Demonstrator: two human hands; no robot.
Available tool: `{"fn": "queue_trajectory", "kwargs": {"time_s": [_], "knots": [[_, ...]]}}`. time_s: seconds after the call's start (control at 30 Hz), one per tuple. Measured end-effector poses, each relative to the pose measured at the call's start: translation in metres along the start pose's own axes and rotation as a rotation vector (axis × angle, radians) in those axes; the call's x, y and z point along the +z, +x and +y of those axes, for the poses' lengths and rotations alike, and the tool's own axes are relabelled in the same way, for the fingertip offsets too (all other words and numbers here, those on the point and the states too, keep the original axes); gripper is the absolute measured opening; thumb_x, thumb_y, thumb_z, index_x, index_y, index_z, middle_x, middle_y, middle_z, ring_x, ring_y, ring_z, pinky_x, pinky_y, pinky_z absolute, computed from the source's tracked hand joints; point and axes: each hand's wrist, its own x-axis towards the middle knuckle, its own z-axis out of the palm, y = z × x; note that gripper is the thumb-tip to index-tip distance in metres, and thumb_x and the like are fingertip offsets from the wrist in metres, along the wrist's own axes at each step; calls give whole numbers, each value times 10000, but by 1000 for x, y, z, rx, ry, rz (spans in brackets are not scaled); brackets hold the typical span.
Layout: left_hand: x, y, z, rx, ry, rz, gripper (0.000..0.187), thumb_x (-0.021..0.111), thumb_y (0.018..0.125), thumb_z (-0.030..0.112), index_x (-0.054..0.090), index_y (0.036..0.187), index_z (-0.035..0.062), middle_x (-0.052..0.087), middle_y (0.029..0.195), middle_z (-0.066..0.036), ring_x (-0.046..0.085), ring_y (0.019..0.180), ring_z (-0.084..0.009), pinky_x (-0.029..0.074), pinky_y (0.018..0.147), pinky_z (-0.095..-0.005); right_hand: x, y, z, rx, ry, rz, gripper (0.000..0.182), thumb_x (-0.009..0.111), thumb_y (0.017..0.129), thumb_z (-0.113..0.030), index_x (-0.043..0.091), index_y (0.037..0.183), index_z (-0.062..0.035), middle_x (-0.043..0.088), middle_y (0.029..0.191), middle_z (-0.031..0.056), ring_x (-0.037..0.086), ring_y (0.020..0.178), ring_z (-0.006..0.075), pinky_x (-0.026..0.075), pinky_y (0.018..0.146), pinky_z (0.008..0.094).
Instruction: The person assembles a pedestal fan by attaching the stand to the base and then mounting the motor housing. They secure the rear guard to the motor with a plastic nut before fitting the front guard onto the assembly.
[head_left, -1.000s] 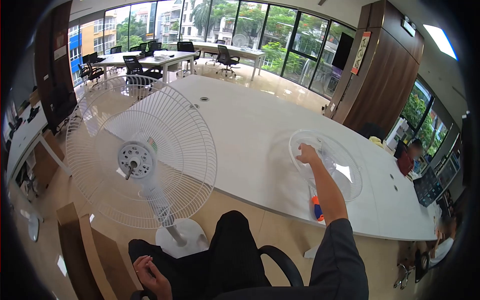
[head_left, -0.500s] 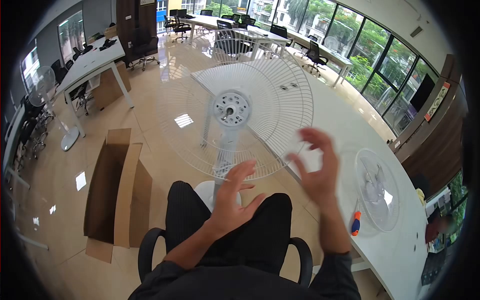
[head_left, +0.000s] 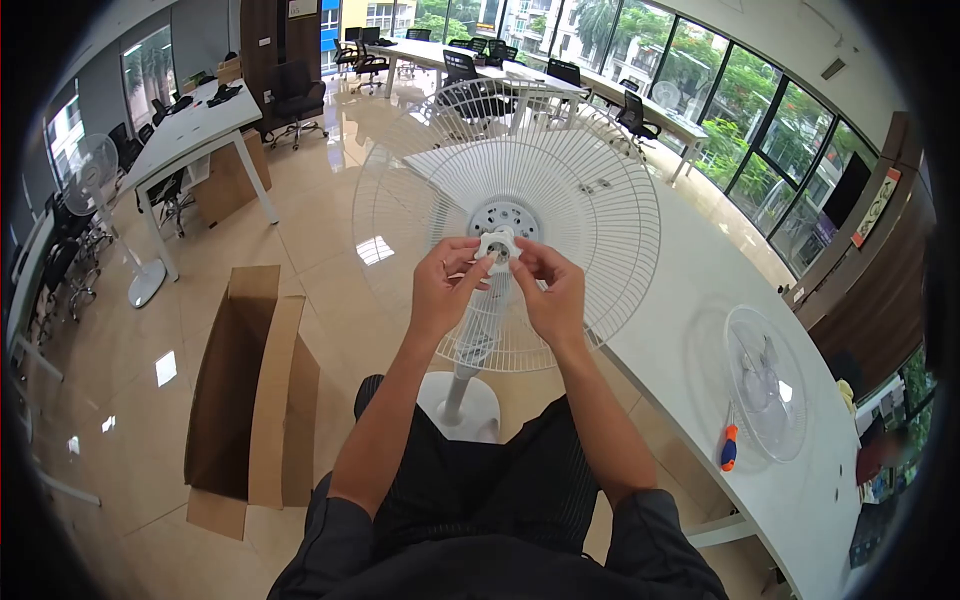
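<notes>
Close in front of the motor hub (head_left: 507,214), a white scalloped plastic nut (head_left: 497,245) is pinched between my two hands. My left hand (head_left: 443,287) grips its left side with thumb and fingertips. On the opposite side, the thumb and fingers of my right hand (head_left: 553,293) hold it the same way. Around the hub spreads the white wire rear grille (head_left: 610,235) of a standing fan. Its pole rises from a round white base (head_left: 480,405) by my knees.
An open cardboard box (head_left: 283,400) stands on the floor to the left. At right, a white table (head_left: 680,345) bears a round guard (head_left: 740,385) with clear fan blades (head_left: 770,375) and an orange-and-blue screwdriver (head_left: 729,448). Another standing fan (head_left: 146,283) is farther left.
My hands were apart, with fingers spread, and have come together before the hub, now both gripping the white nut. The fan appears further right in view.
</notes>
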Motion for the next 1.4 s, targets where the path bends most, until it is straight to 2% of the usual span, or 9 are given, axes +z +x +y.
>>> {"fn": "queue_trajectory", "kwargs": {"time_s": [0.07, 0.23, 0.33, 0.47, 0.63, 0.73, 1.03, 1.23, 1.4], "knots": [[0, 12, -12, -16, 88, 10, 359, 646, 894, 12, 538, 1232, -49, 650, 1137, -172, 674, 910, -170, 591, 724, -278, 8, 10, 20, 0, -44, 45, 290, 667, 883, -43, 661, 1165, 22, 663, 871, 53, 618, 781, 88, 516, 756, 242], [5, 18, -27, 410, 423, 27, 559, 750, 754, 16, 560, 1279, 1, 605, 1189, -160, 639, 996, -225, 578, 705, -288, 18, 18, 42, -41, -6, 178, 279, 673, 860, -24, 686, 1139, -11, 682, 841, 93, 640, 735, 125, 519, 709, 261], [8, 22, -33, 491, 576, 70, 575, 775, 719, 18, 580, 1259, 2, 590, 1202, -148, 605, 1057, -246, 573, 722, -298, 16, 18, 47, -31, -90, 164, 273, 670, 856, -15, 688, 1128, -11, 682, 839, 99, 645, 734, 130, 519, 699, 259], [14, 30, -53, 475, 560, 153, 574, 811, 658, -8, 627, 1201, 6, 629, 1156, -111, 628, 976, -221, 558, 707, -294, 17, 19, 57, -74, -100, 200, 259, 674, 851, -11, 690, 1110, -4, 673, 859, 103, 648, 728, 139, 522, 689, 267], [16, 40, -56, 722, 749, 217, 566, 822, 631, 2, 646, 1169, 2, 641, 1124, -119, 622, 958, -250, 550, 741, -322, 18, 22, 56, -202, -283, 257, 252, 687, 828, 7, 694, 1079, -4, 646, 936, 117, 642, 704, 175, 522, 659, 276], [15, 37, -55, 669, 713, 203, 589, 796, 635, 35, 619, 1195, -3, 629, 1137, -133, 593, 1024, -316, 500, 885, -389, 17, 24, 56, -230, -287, 227, 268, 692, 818, 7, 697, 1085, -17, 643, 948, 117, 641, 716, 183, 520, 655, 275], [15, 42, -46, 594, 732, 69, 611, 781, 633, 44, 627, 1224, 50, 576, 1264, -117, 524, 1136, -312, 448, 975, -400, 23, -1, 57, -242, -406, 238, 225, 671, 866, -62, 702, 1085, -20, 654, 924, 123, 635, 736, 188, 486, 624, 294], [16, 39, -35, 577, 780, 46, 637, 808, 637, 90, 637, 1250, 126, 519, 1293, -86, 479, 1160, -296, 438, 984, -390, 11, -10, 52, -189, -350, 203, 358, 654, 886, -76, 616, 1241, -46, 662, 958, 122, 637, 771, 178, 489, 653, 300], [17, 44, -41, 583, 782, 58, 605, 796, 657, 65, 634, 1239, 87, 559, 1221, -86, 507, 1114, -299, 446, 967, -382, 9, 1, 47, -212, -370, 121, 417, 664, 882, -86, 578, 1288, -47, 647, 937, 109, 634, 784, 180, 490, 661, 300]]}}
